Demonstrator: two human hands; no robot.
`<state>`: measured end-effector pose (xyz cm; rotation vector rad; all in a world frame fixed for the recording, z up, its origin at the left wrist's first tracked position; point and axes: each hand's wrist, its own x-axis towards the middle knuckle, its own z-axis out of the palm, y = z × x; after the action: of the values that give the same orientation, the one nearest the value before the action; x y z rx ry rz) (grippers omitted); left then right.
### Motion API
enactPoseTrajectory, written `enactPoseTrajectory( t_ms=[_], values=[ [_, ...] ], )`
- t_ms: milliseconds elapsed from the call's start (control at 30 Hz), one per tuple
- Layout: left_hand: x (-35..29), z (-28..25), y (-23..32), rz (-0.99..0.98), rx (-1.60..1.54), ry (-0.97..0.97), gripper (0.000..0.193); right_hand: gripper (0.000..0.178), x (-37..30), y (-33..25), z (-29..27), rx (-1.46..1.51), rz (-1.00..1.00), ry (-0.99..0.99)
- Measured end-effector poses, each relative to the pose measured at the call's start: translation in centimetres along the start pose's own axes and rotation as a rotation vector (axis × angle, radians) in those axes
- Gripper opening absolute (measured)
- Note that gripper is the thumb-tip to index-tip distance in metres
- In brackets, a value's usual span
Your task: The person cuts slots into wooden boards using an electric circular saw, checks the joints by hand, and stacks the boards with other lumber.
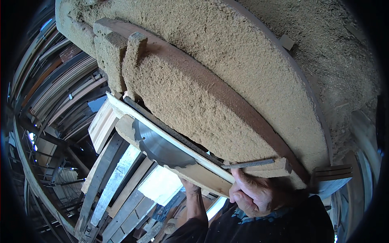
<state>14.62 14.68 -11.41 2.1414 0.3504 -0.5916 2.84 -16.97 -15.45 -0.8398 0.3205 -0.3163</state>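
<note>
A toothed circular saw blade [159, 145] stands in the middle, along a long pale wooden board [208, 177] that slants from upper left to lower right. My right hand [253, 195] is closed at the near end of this board, its fingers curled and its thumb up against the edge. Just above that thumb lies a thin dark strip [249, 163]. At the lower edge of the board, past the blade's teeth, my left hand [191, 187] touches the wood. Its fingers are mostly hidden there, so their grip does not show.
Sawdust thickly covers the saw table [239, 73] and a long curved wooden piece [227, 95]. A small block [287, 42] lies by the table's far right edge. Stacked planks [67, 87] fill the left side, and more loose timber [121, 194] lies below the blade.
</note>
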Motion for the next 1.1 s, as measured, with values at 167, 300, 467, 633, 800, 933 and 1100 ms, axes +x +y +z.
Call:
enactPoseTrajectory(
  t_ms=[167, 300, 467, 633, 800, 933, 1100],
  values=[
    [1.3, 0.8, 1.4, 0.136, -0.025, -0.084, 0.02, 0.058, 0.3, 0.7, 0.8, -0.038, -0.055, -0.03],
    [3.1, 3.3, 1.2, 0.224, -0.147, -0.193, 0.019, 0.053, 0.0, 0.1, 0.9, -0.176, -0.056, 0.048],
    [3.5, 3.8, 0.6, 0.266, -0.277, -0.318, 0.02, 0.049, -2.7, -0.6, 1.7, 0.13, 0.118, 0.199],
    [6.6, 5.2, -2.3, 0.2, -0.683, -0.437, 0.019, 0.03, -13.6, 1.7, 0.8, 0.321, 0.342, 0.372],
    [17.9, 3.0, -8.4, 0.061, -0.343, -0.385, 0.028, 0.026, -11.7, 11.7, 6.6, -0.832, 0.634, 0.084],
    [18.9, 11.2, -5.1, 0.108, -0.33, -0.374, 0.034, 0.031, -7.2, 23.9, 6.5, -1.408, 0.038, 0.305],
    [24.1, 14.5, -5.3, 0.139, -0.332, -0.336, 0.034, 0.03, 0.1, 27.3, 8.3, -1.131, 0.233, 0.588]
  ],
)
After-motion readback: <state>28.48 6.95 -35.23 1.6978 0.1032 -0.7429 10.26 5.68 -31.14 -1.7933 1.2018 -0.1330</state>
